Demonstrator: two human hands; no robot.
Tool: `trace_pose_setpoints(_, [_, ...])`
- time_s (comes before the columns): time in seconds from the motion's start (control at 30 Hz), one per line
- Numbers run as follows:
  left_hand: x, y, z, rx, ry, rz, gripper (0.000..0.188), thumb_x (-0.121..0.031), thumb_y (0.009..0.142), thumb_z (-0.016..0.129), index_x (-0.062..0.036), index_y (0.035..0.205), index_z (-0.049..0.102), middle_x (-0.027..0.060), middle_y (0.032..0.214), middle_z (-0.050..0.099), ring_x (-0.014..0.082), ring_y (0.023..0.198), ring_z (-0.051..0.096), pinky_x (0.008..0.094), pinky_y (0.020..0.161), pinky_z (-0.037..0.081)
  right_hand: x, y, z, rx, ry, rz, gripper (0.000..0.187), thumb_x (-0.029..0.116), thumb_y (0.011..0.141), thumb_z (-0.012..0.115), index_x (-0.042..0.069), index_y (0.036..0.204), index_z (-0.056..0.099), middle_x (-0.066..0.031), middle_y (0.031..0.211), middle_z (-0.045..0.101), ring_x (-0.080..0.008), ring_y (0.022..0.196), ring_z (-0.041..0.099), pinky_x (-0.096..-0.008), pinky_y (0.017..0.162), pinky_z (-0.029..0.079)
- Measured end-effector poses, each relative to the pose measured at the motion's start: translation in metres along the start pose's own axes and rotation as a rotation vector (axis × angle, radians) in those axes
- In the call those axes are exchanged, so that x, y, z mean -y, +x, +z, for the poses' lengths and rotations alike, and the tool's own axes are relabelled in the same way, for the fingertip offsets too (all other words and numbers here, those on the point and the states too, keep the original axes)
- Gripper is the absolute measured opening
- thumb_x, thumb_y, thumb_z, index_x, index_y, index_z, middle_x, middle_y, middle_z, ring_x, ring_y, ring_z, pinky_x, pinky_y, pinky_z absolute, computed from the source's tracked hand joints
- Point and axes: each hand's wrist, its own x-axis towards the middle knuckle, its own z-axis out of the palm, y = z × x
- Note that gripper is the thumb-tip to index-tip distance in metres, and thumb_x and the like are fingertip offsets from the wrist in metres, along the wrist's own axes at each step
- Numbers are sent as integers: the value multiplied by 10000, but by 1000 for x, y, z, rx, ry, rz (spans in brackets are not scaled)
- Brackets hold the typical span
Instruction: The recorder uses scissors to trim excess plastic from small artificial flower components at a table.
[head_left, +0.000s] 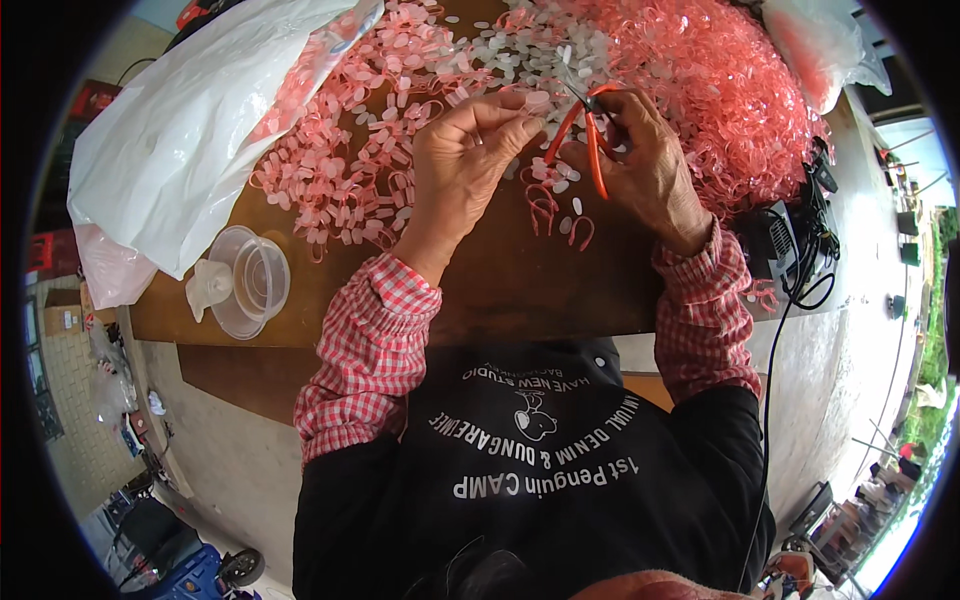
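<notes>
In the right hand point(645, 165), orange-handled cutters point(590, 125) with slim metal tips

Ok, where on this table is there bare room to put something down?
Bare wood shows along the near edge of the table, between the clear plastic containers and the right sleeve. The far half is crowded with pink and white plastic pieces, the red tangled heap and the white bag.

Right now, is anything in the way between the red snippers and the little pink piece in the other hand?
Nothing visible. The left hand pinches a small pink piece right beside the tips of the orange-handled cutters in the right hand, with only air between them.
</notes>
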Motion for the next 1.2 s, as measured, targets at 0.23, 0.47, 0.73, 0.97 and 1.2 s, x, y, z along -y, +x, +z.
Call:
trace_pose_setpoints(0.23, [3, 2, 4, -78, 429, 297, 61, 11, 846, 698, 32, 880, 651, 113, 1122, 633, 101, 871, 632, 214, 723, 537, 3, -8, 11, 54, -95, -150, 587, 276, 717, 830, -1, 1135, 525, -171, 989, 562, -332, 811, 608, -401, 689, 501])
trace_pose_setpoints(0.47, [1, 4, 3, -113, 555, 344, 97, 0, 801, 737, 16, 848, 653, 118, 1031, 660, 146, 830, 649, 244, 697, 535, 5, -7, 9, 65, -104, -96, 591, 302, 729, 821, -3, 1133, 517, -199, 1012, 566, -386, 843, 609, -424, 711, 503])
trace_pose_setpoints(0.73, [1, 6, 6, -106, 756, 492, 101, -7, 795, 743, 9, 829, 649, 113, 996, 686, 174, 827, 667, 270, 719, 536, 13, -5, 10, 125, -108, -21, 595, 321, 743, 807, -10, 1140, 512, -214, 1046, 570, -405, 910, 607, -435, 751, 507])
trace_pose_setpoints(0.97, [1, 2, 10, -69, 753, 450, 106, -7, 795, 737, 2, 844, 645, 116, 1003, 700, 205, 870, 682, 296, 752, 541, 13, -7, 11, 127, -187, -7, 574, 328, 763, 787, -2, 1144, 513, -205, 1050, 573, -394, 907, 613, -429, 737, 512])
trace_pose_setpoints(1.2, [4, 4, 9, -52, 744, 435, 105, 5, 811, 715, 8, 890, 646, 130, 1022, 698, 214, 898, 687, 296, 763, 543, 14, -8, 7, 147, -295, -9, 432, 314, 848, 699, 5, 1098, 530, -193, 999, 581, -384, 769, 626, -430, 621, 513])
